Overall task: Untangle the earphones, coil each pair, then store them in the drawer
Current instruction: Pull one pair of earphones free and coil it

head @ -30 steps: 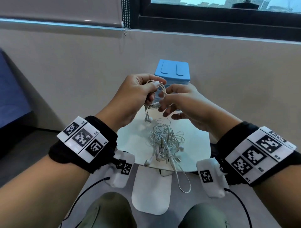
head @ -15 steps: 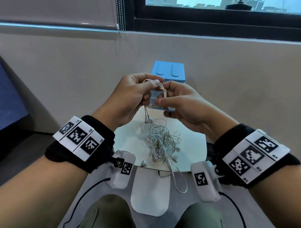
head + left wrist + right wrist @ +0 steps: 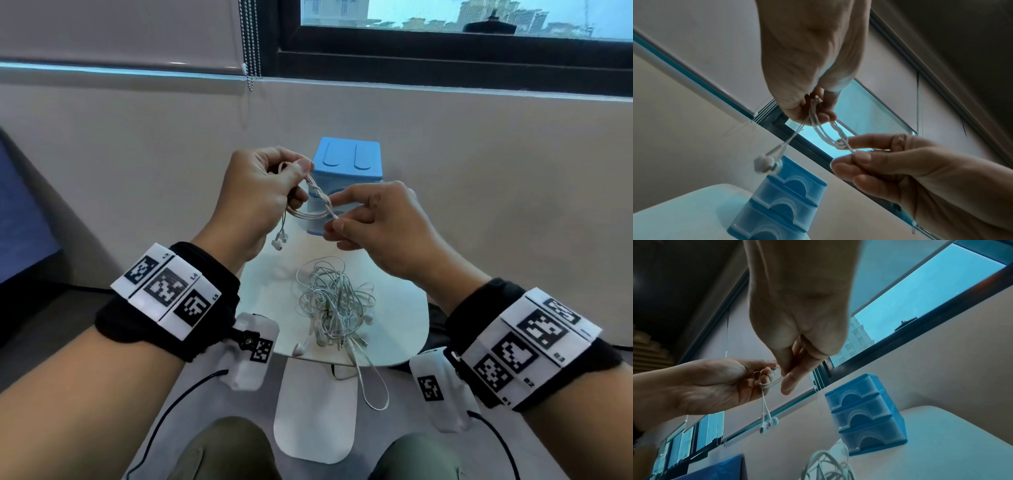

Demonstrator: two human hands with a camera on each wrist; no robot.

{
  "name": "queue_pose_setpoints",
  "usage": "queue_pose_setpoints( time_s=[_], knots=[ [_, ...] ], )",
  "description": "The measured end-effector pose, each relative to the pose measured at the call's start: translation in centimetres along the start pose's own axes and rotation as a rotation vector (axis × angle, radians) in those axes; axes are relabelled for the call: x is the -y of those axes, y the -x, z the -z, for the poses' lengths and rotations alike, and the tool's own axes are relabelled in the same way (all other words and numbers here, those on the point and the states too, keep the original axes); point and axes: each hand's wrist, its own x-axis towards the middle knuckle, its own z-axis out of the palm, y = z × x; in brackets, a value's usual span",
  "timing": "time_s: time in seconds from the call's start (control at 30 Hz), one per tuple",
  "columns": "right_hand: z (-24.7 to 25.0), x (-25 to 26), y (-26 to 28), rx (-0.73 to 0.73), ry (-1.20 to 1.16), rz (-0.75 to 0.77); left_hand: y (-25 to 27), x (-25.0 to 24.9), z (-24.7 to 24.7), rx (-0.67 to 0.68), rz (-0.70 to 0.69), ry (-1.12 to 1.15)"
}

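Observation:
My left hand (image 3: pixel 274 185) grips a coiled pair of white earphones (image 3: pixel 317 202) above the small table, with its thumb pressing the top of the coil. The pair's two earbuds (image 3: pixel 280 240) dangle below that hand. My right hand (image 3: pixel 346 222) pinches the free cable end, which is wound in a spiral around the coil (image 3: pixel 835 134). In the right wrist view the coil (image 3: pixel 770 382) sits between both hands and the earbuds (image 3: pixel 768 424) hang under it. A tangled heap of more white earphones (image 3: pixel 330 305) lies on the white table (image 3: pixel 404 325).
A blue drawer unit (image 3: pixel 349 161) with three shut drawers (image 3: pixel 865 417) stands at the table's far edge against the wall. One cable loop (image 3: pixel 373 387) hangs over the table's near edge. My knees are below the table. A bead chain (image 3: pixel 251 44) hangs from the window blind.
My right hand has pulled the cable end out to the right and lower, away from the left hand. The wrapped spiral around the coil now shows.

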Motion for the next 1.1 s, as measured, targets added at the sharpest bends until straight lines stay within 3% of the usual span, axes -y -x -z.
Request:
queue_pose_setpoints(
  time_s=[0.2, 0.4, 0.57, 0.77, 0.93, 1.1],
  knots=[
    [-0.6, -0.3, -0.9, 0.026, 0.094, -0.071, 0.3, 1.1, -0.1, 0.189, 0.007, -0.111],
    [-1.0, 0.4, -3.7, 0.039, 0.188, -0.09, -0.4, 2.0, 0.9, 0.238, 0.063, -0.125],
    [-1.4, -0.1, -5.7, 0.06, 0.253, -0.144, -1.6, 2.7, 2.6, 0.319, 0.208, -0.048],
    [-2.5, -3.2, -8.3, 0.106, 0.172, -0.38, -3.5, 5.8, 4.5, 0.365, 0.398, -0.08],
    [-3.8, -6.2, -9.7, 0.192, 0.17, -0.53, -5.7, 9.1, 3.8, 0.427, 0.533, -0.247],
    [-5.0, -8.0, -10.7, 0.236, 0.291, -0.561, -7.7, 11.9, 2.9, 0.482, 0.531, -0.483]
  ],
)
